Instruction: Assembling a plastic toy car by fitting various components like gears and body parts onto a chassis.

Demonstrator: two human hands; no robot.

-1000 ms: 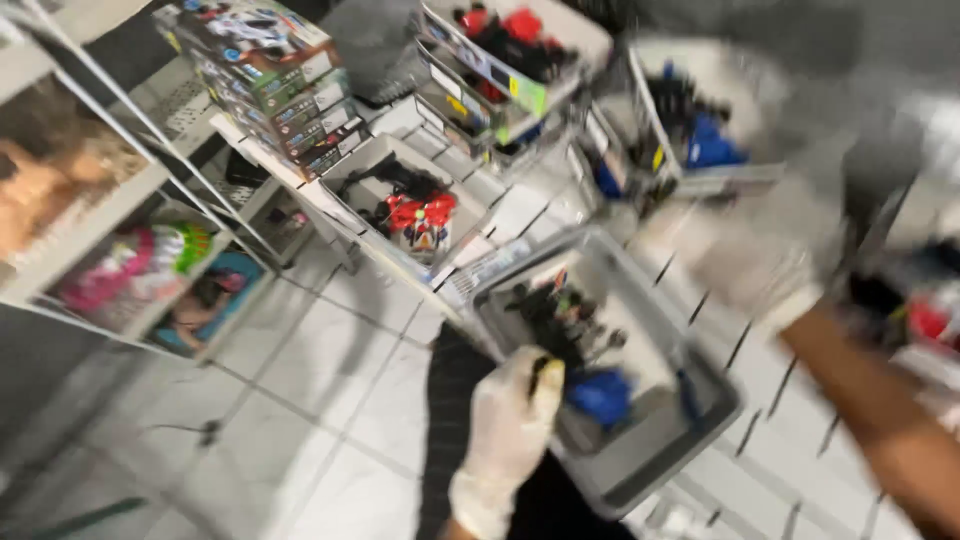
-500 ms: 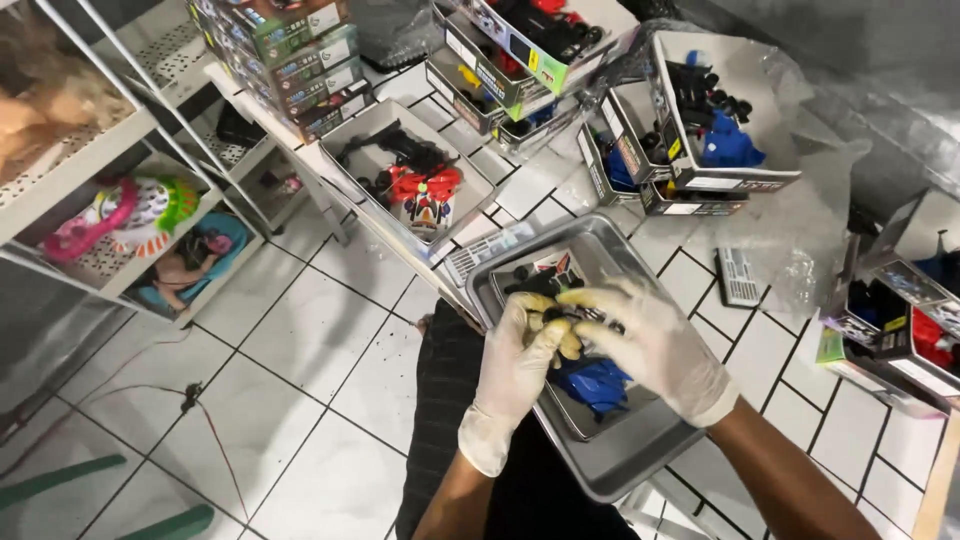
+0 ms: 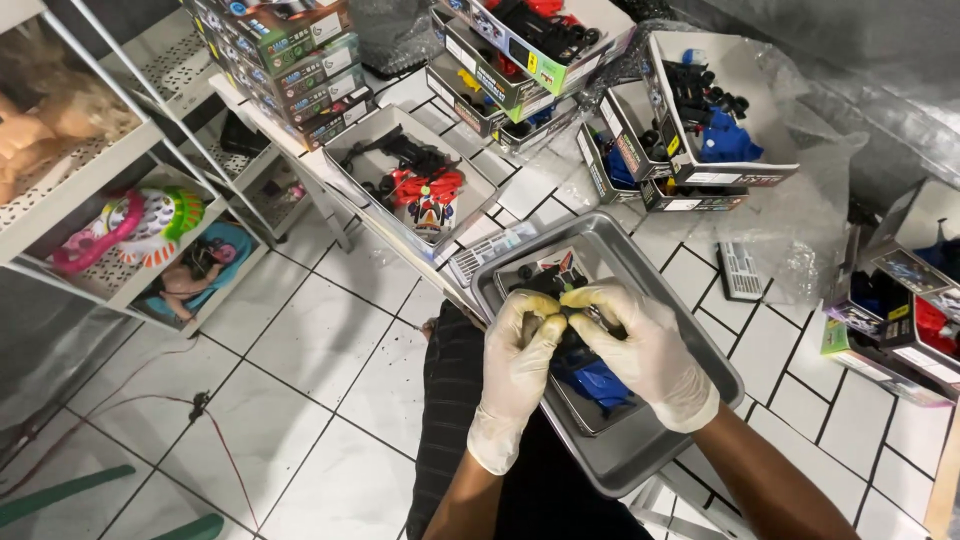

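Note:
Both my hands wear pale latex gloves and meet over a grey metal tray (image 3: 690, 345) on my lap. My left hand (image 3: 517, 372) is closed around a small dark toy part (image 3: 553, 324). My right hand (image 3: 645, 350) pinches the same part from the other side with its fingertips. Beneath the hands, in the tray, lie a blue toy piece (image 3: 598, 384) and black toy pieces, partly hidden by my fingers.
Open toy boxes stand around on the white tiled floor: a red and black toy (image 3: 425, 192) in a white box ahead, blue and black toys (image 3: 715, 125) at upper right. A stack of boxes (image 3: 290, 60) sits on a white shelf. A remote (image 3: 741, 271) lies by plastic wrap.
The view has steadied and swung toward the tray. My right hand came in from the right and joined the left on the small part over the tray.

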